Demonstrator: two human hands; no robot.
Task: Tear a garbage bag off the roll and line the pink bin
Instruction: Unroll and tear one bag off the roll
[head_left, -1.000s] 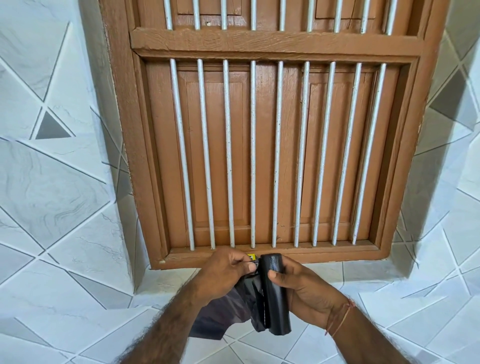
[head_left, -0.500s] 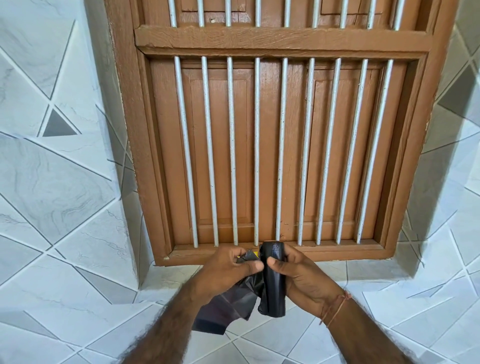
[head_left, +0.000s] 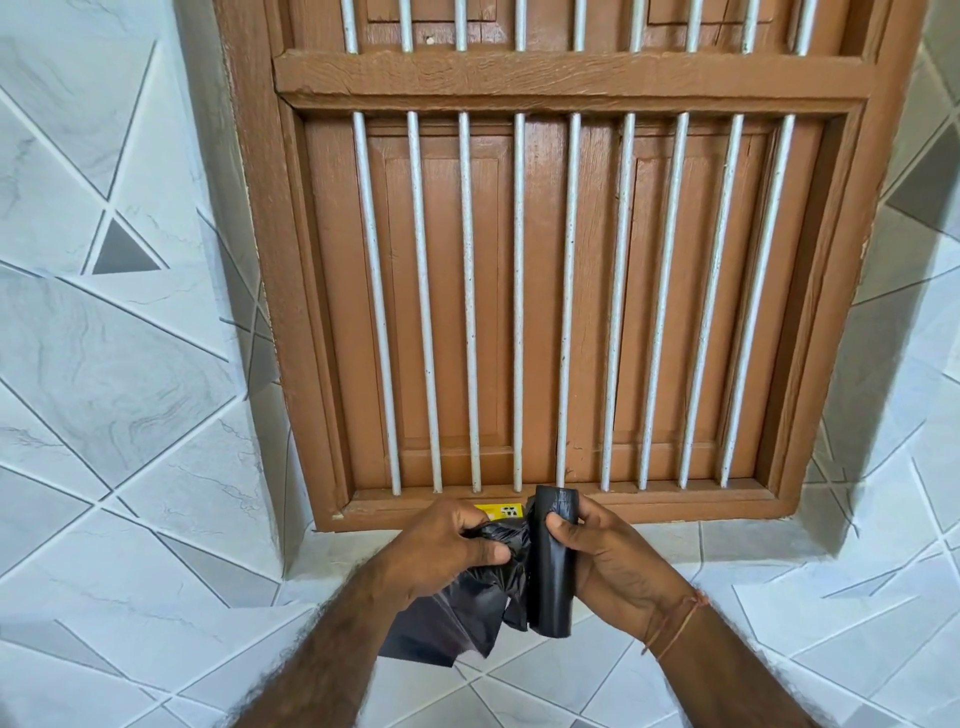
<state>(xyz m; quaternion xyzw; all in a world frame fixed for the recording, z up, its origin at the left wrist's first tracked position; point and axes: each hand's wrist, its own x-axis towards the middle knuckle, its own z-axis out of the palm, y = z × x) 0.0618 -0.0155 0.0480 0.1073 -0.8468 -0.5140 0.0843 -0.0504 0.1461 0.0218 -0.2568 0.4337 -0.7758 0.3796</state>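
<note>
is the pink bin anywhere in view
No, only the hands, left and right, the black roll, a barred window and tiles show.

Both hands raised close together: left hand (head_left: 447, 545) pinching, fingers curled; right hand (head_left: 602, 551) gripping, thumb forward.

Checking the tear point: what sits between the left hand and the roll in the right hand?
In the head view, only crumpled black bag spans from left hand to roll, held by right hand.
</note>
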